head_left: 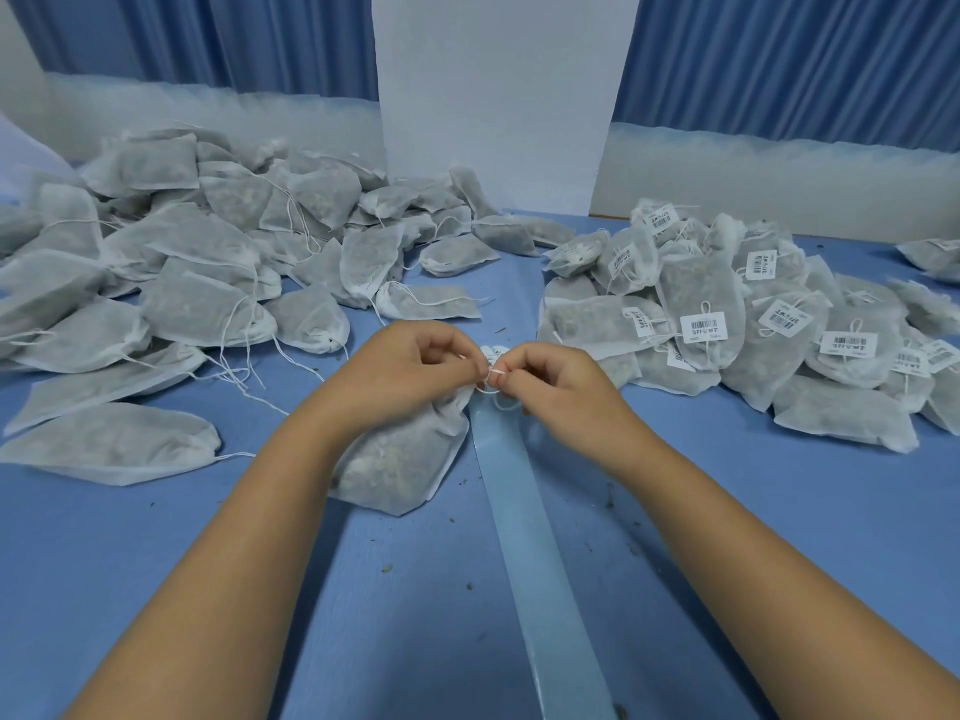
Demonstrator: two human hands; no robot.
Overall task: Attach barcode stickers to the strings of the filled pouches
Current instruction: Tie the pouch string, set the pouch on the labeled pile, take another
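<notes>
The blue bench carries an unlabelled pile on the left and a labelled pile on the right. Between them, one filled pouch lies beside the backing strip. It looks soft and light, best handled by its thin string. The left grip and right grip both pinch that string, with a white sticker at the fingertips.

Blue table, grey-white pouches, black-striped white stickers, pale-blue strip
</notes>
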